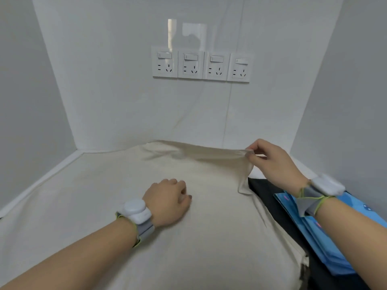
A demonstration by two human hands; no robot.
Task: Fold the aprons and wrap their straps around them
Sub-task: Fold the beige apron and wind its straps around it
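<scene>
Two hands are on the cloth. Starting at the left edge of the tabletop (41,181), the cream apron (129,216) lies spread flat, covering the surface almost from the back edge to the near edge. My left hand (167,203) sits on it around the middle, fingers curled under into a loose fist, knuckles up, thumb tucked against the fabric; whether it pinches any cloth beneath I cannot tell. A white sensor on a grey band (137,214) rides my left wrist.

Moving right, the apron's far right portion is raised off the surface, pulled taut into a ridge with a flap hanging below it. My right hand (270,159) holds that raised edge near the back right corner, thumb and fingertips pinching the fabric. A second grey band with a white sensor (322,189) wraps my right wrist.

Along the right edge, beside the cream apron, lies dark fabric (266,191), and on top of it blue folded fabric (326,248), partly under my right forearm.

On the back wall, four white sockets (202,64) sit in a row.
</scene>
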